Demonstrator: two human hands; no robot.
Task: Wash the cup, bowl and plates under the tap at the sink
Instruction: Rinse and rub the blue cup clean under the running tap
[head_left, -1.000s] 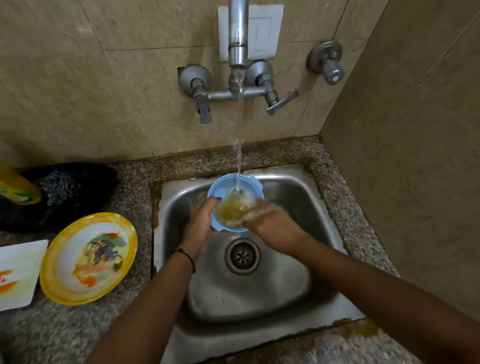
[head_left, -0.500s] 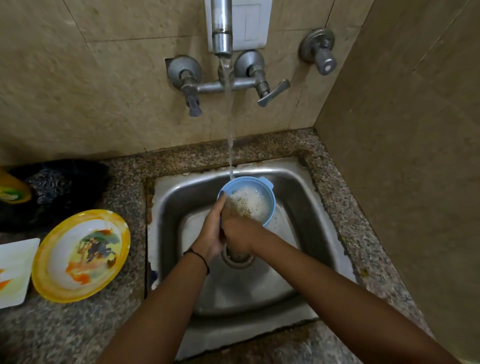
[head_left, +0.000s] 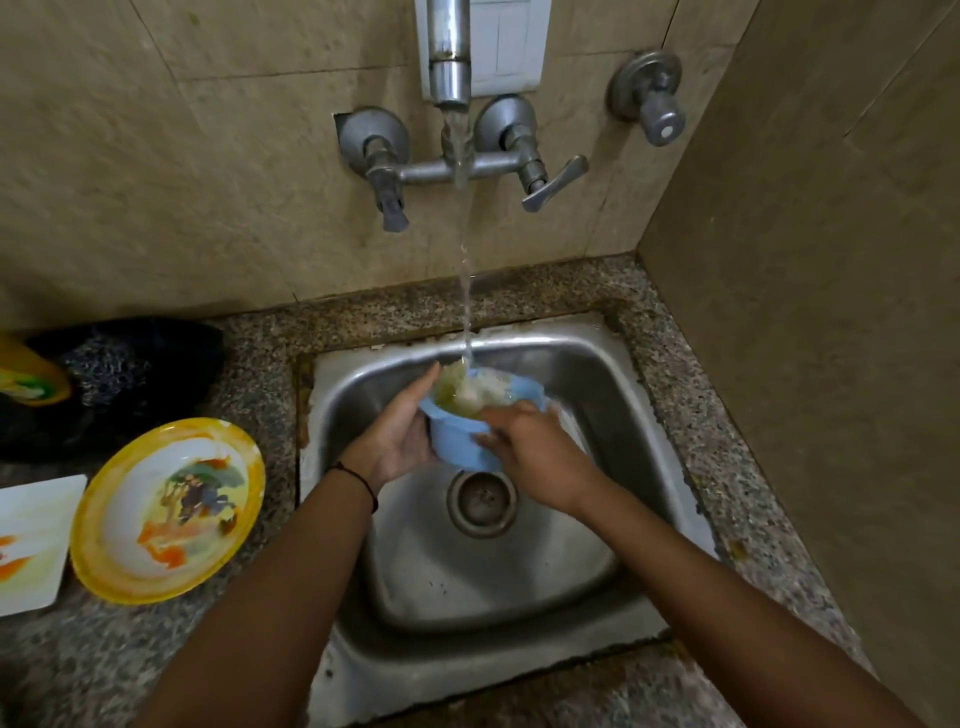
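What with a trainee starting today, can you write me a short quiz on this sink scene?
1. True or false: water from the tap runs into the cup.
2. The round plate lies: A in the sink; B on the counter; C under the cup.
3. How many hands hold the cup?
Key: 1 true; 2 B; 3 two, the left hand and the right hand.

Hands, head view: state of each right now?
Left hand: cradles the blue cup from its left side.
Right hand: grips the blue cup at its rim, thumb outside.
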